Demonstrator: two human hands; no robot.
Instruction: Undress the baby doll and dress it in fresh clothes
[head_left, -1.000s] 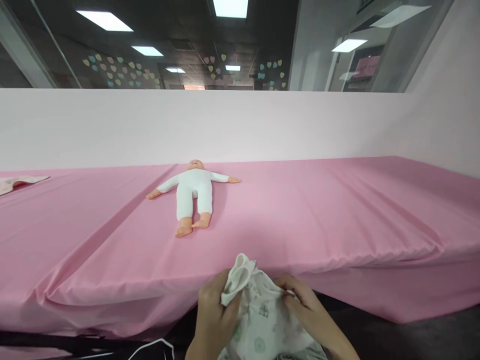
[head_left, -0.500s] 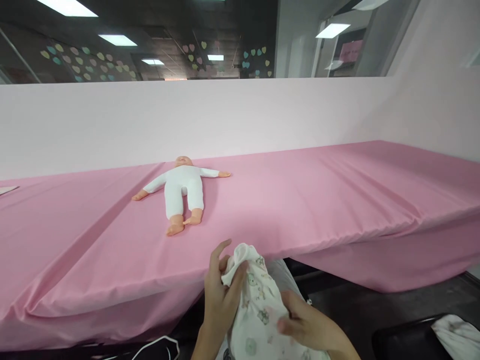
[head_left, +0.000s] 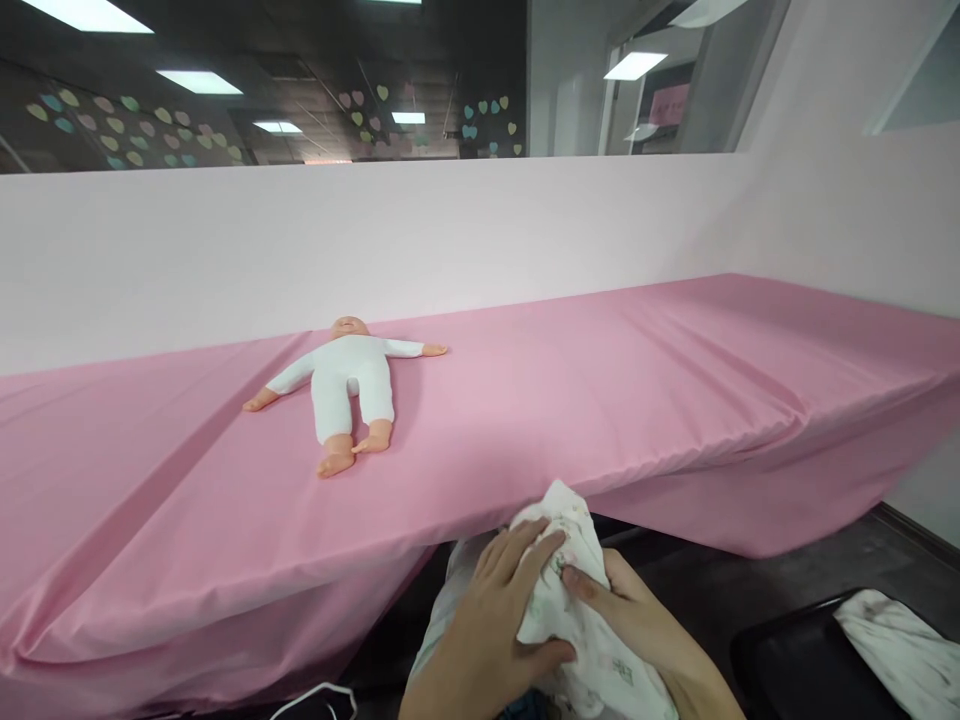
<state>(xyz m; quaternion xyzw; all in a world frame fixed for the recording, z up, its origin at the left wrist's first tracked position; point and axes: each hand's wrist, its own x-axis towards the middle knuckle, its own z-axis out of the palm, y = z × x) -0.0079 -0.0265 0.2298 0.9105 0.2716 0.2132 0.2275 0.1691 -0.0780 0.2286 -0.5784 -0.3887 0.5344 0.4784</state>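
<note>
A white baby garment [head_left: 562, 520] with small printed figures is bunched above my lap, just in front of the table's edge. My right hand [head_left: 637, 615] grips it from the right, thumb pressed on top of the fabric and fingers behind it. Across the left side of the garment lies my left hand [head_left: 495, 610], back up, with fingers stretched over the cloth and thumb apart. On the pink cover beyond, a baby doll [head_left: 352, 375] in a white body lies on its back, arms out and feet toward me. Neither hand touches the doll.
A pink sheet [head_left: 525, 400] covers the table and hangs over its front edge. A black tray [head_left: 780, 655] with crumpled white cloth [head_left: 900, 640] is at lower right. A white cord [head_left: 322, 690] shows at the bottom. Behind the table stands a white wall [head_left: 450, 240].
The garment has been turned and bunched, its top end now farther right. My left hand has moved from pinching its edge to lying over it. My right thumb now presses on it. The view has shifted right.
</note>
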